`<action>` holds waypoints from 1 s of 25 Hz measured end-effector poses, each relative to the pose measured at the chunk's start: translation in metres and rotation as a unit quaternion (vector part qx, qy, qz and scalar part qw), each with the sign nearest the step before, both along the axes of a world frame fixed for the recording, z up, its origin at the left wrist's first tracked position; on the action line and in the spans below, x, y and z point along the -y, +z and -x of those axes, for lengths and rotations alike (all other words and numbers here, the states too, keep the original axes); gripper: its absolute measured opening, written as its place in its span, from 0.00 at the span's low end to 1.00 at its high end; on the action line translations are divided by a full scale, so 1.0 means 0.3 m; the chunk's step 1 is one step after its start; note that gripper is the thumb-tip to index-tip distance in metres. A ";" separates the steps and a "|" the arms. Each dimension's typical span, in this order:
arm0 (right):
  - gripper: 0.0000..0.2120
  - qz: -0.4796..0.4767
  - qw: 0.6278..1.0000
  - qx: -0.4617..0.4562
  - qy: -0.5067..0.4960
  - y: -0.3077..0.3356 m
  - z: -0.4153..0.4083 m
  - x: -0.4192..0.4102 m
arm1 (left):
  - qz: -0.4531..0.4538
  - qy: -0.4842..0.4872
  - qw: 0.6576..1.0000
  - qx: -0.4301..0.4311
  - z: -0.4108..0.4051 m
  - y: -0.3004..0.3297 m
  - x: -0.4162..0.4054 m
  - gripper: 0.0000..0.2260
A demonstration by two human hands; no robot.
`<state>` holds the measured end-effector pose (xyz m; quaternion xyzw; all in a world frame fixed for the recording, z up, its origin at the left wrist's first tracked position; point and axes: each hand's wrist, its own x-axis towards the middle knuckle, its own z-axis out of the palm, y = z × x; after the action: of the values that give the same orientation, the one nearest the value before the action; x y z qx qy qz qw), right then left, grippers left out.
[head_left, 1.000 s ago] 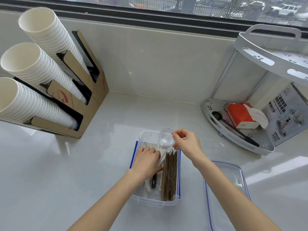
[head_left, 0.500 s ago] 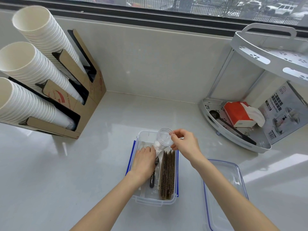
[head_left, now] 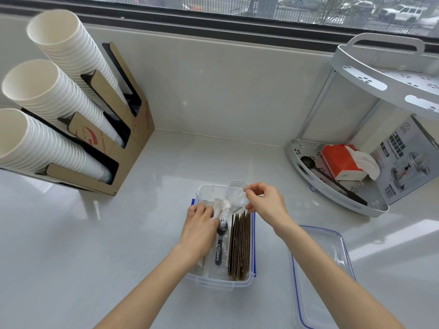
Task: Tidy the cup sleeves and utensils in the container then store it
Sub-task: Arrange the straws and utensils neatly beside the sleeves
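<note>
A clear plastic container [head_left: 215,282] with blue clips stands on the counter in front of me. Brown corrugated cup sleeves [head_left: 240,248] stand on edge along its right side. A wrapped black spoon [head_left: 219,250] and white wrapped utensils [head_left: 217,206] lie in the left part. My left hand [head_left: 199,225] reaches into the container, fingers curled on the wrapped utensils. My right hand [head_left: 264,201] pinches the rim of a stack of clear plastic cups [head_left: 235,198], tilted over the container's far end.
The container's clear lid [head_left: 320,276] lies on the counter to the right. A cardboard dispenser [head_left: 123,148] with three stacks of white paper cups stands at the left. A white corner rack [head_left: 337,195] at the right holds a tissue pack, a black spoon and a box.
My left hand has shifted slightly toward the container's far left over the wrapped utensils. My right hand still holds the clear cups in about the same spot.
</note>
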<state>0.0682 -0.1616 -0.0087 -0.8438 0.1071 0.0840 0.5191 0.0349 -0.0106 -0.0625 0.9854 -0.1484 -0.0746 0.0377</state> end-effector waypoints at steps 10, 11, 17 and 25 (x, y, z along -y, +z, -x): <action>0.11 0.046 0.997 0.009 0.056 -0.019 0.016 -0.059 | -0.002 -0.092 0.995 -0.027 0.064 -0.002 -0.070 0.15; 0.11 0.050 0.997 0.012 0.055 -0.021 0.018 -0.061 | 0.000 -0.090 0.996 -0.026 0.065 0.003 -0.066 0.15; 0.11 0.036 0.998 0.036 0.022 0.010 0.014 -0.038 | 0.060 -0.082 0.994 -0.044 0.093 0.026 -0.046 0.17; 0.13 0.193 0.974 0.057 0.107 -0.023 0.057 -0.057 | 0.082 -0.094 0.991 -0.049 0.132 0.034 -0.070 0.17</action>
<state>0.0510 -0.1445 -0.0157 -0.9380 0.0007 0.0680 0.3400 -0.0048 0.0106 -0.0524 0.9560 -0.2436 -0.1135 0.1180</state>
